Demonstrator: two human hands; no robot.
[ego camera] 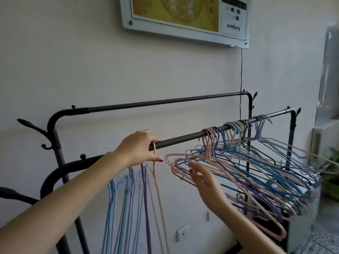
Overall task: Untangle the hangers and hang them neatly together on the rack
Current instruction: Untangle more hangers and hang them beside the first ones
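A pink hanger [156, 173] hangs at the centre of the frame, its hook over the front rail [183, 139] of the dark rack [55, 129]. The left hand [136, 148] sits on that hook, fingers curled over the rail and thumb pressed below, pinching the hook's neck. Just left of it, below the wrist, a tidy group of blue and purple hangers [126, 198] hangs edge-on, close together, reaching down to the bottom edge of the frame.

To the right, the tangled bunch [247, 165] of pink, blue, purple and dark hangers fills the centre right, hooks spread along the rail toward its right end, bodies splayed at angles and overlapping each other. The right hand [202, 178] is at the near left corner of this bunch, fingers spread apart and loosely extended; whether they touch a hanger cannot be told, as the hand is blurred.

Behind the front rail a second, higher back rail [165, 102] runs across the middle of the frame. Hook-shaped pegs [33, 125] branch from the rack's post at the left edge. On the pale wall at the top hangs a framed panel [183, 15] reading "century", with a thin black cord [241, 70] dropping from its lower right corner.
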